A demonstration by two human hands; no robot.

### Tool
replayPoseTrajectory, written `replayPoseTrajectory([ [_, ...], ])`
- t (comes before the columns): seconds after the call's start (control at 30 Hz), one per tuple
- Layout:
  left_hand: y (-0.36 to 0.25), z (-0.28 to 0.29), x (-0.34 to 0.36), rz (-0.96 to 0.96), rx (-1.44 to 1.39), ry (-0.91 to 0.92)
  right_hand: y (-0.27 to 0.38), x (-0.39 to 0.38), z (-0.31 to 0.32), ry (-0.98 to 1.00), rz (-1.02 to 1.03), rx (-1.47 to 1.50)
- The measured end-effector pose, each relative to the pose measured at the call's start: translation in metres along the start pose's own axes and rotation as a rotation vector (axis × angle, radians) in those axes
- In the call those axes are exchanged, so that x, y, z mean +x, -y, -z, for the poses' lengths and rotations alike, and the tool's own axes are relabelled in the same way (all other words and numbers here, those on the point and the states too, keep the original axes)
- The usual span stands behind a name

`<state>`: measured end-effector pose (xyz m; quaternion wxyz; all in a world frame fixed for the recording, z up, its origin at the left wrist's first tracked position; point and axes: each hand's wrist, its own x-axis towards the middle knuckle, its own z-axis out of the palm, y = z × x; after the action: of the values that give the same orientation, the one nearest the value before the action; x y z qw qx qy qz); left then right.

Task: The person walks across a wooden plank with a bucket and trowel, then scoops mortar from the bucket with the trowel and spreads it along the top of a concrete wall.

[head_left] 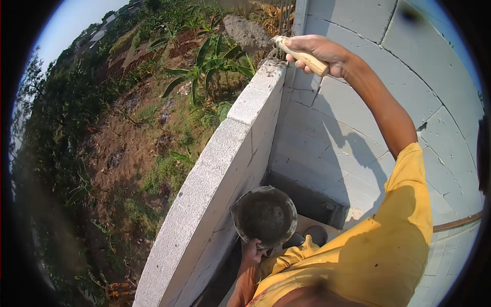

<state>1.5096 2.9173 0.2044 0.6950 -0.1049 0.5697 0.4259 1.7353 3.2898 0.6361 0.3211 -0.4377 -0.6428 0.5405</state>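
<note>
Up at the corner of two white block walls, my right hand (330, 51) is closed round the pale wooden handle of a trowel (311, 61). Its blade carries a heap of grey wet mortar (248, 31), held out past the top end of the low wall (204, 176). Down by my body, my left hand (251, 250) grips the near rim of a round bucket (290, 221). Grey mortar (263, 212) lies inside the bucket, which is beside the low wall's inner face. The left fingers are partly hidden by the rim.
A tall block wall (348, 120) rises on the right, with my arm's shadow on it. Thin metal rods (286, 15) stand upright at the corner. Beyond the low wall, sloping ground drops away with a banana plant (204, 66). My shoes (316, 235) show below, beside the bucket.
</note>
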Motion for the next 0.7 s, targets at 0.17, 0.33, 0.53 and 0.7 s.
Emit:
replayPoseTrajectory([
  [0.17,0.002,-0.002,-0.017,-0.047,-0.112,-0.059,-0.050,0.081,0.026,-0.015,-0.036,0.507],
  [0.33,0.004,0.000,-0.012,-0.013,-0.028,-0.051,-0.104,0.108,0.039,0.058,-0.224,1.016],
  [0.53,-0.005,-0.018,-0.030,0.022,0.012,-0.069,-0.069,0.062,0.046,0.189,-0.019,0.989],
  [0.7,-0.017,-0.019,-0.031,0.063,0.046,-0.038,-0.019,-0.055,-0.062,-0.086,0.034,0.213],
])
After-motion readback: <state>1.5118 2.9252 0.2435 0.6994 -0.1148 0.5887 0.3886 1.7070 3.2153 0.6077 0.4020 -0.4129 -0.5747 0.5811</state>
